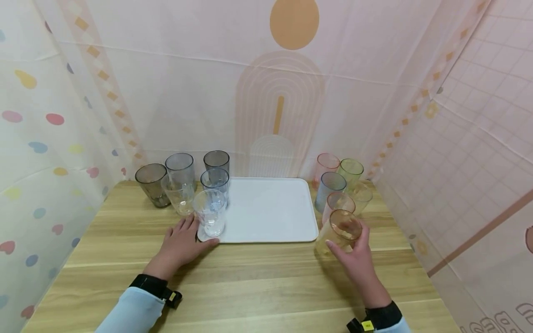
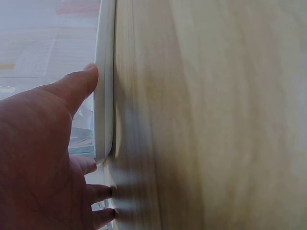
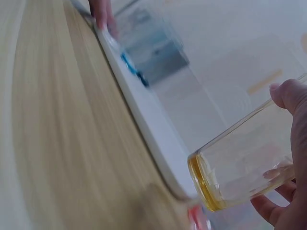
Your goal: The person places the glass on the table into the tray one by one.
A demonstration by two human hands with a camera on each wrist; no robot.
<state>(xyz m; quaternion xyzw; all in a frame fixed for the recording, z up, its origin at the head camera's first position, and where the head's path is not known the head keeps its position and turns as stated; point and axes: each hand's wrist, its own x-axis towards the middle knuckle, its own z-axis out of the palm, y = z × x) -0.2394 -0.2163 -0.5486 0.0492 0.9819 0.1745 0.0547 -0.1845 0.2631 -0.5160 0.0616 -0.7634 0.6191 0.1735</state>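
Observation:
My right hand (image 1: 361, 263) grips an amber drinking glass (image 3: 244, 167) by its sides, thumb opposite the fingers. In the right wrist view the glass's thick base appears lifted off the table. My left hand (image 1: 183, 243) lies at the front left corner of a white tray (image 1: 270, 210), fingers spread and thumb along the rim. A clear glass (image 1: 210, 210) stands on that corner, between thumb and fingers; whether they touch it I cannot tell. Behind it in a row are a blue-grey glass (image 1: 215, 178) and a dark grey glass (image 1: 216, 158).
Left of the tray stand a smoky brown glass (image 1: 156, 187), a grey glass (image 1: 180, 166) and a clear glass (image 1: 181, 196). Several tinted glasses cluster to the right: pink (image 1: 326, 164), green (image 1: 351, 169), blue (image 1: 331, 189), pale yellow (image 1: 362, 196) and pale pink (image 1: 339, 202). Patterned curtains (image 1: 187, 101) surround the wooden table (image 1: 258, 282).

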